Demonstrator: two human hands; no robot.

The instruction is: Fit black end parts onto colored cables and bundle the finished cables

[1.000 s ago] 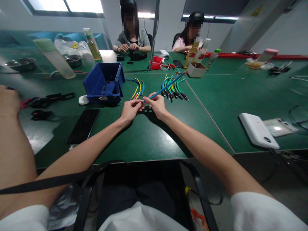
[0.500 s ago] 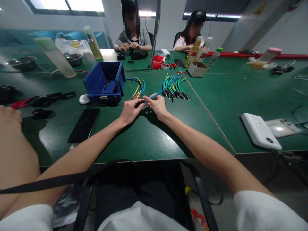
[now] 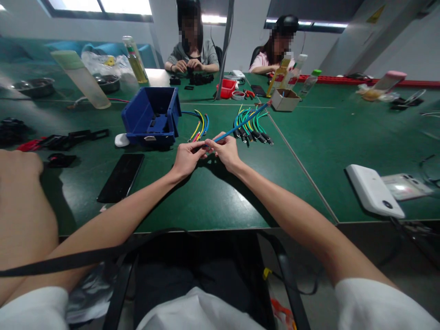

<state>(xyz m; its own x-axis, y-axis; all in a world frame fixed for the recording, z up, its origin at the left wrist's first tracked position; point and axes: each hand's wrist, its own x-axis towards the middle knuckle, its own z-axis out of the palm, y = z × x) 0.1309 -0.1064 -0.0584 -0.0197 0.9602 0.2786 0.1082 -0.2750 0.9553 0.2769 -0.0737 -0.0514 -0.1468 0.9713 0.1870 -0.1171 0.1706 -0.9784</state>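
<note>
Green smooth tabletop [image 3: 220, 211], front edge straight across. White rounded power bank [image 3: 374, 190] close to that edge, far right; black flat phone [image 3: 122, 178] on the left. Left hand [image 3: 186, 159] pinched narrow at near end of long thin blue cable [image 3: 245, 122], tip hidden by fingers. Right hand [image 3: 225, 151] closed on same cable, slanting away rightward across green wires with black ends [image 3: 256, 133]. Gap from those to curved yellow-and-blue wires [image 3: 205, 123], just beside blue plastic bin [image 3: 132, 119]. Farther: pale cardboard box [image 3: 283, 101], near cable's far end.
</note>
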